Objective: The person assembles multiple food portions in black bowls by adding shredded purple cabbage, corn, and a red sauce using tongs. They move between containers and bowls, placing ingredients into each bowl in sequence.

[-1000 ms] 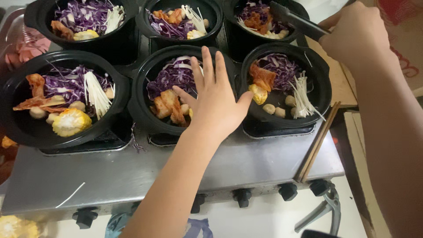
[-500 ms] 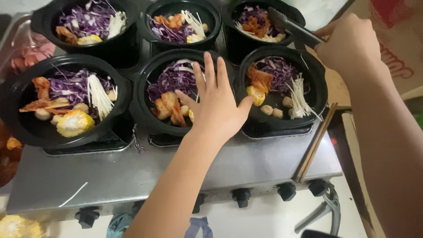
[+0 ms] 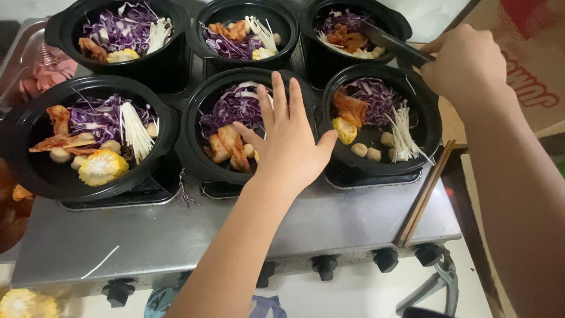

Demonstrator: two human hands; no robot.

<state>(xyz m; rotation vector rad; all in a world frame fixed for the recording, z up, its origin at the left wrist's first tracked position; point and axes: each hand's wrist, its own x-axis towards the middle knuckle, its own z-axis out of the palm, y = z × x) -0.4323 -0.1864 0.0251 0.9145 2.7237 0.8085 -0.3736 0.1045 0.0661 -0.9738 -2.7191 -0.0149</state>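
Centre frame: left hand (image 3: pixel 291 144) lay spread flat over middle pot (image 3: pixel 203 153).
Upper right: right hand (image 3: pixel 468 68) gripped tongs (image 3: pixel 391 42).
Progress: six pots looked filled.

Middle front black pot (image 3: pixel 203 159) and dark metal tongs (image 3: pixel 395 45) in use on the stove

The round black pot is sitting in the front row's middle place, filled with shredded purple cabbage, white mushroom strands and browned pieces, with the left hand (image 3: pixel 288 141) lying flat and spread over its right rim. The tongs are slanting from the closed right hand (image 3: pixel 465 65) up-left, their tips reaching into the back right pot (image 3: pixel 347 29) over orange pieces.
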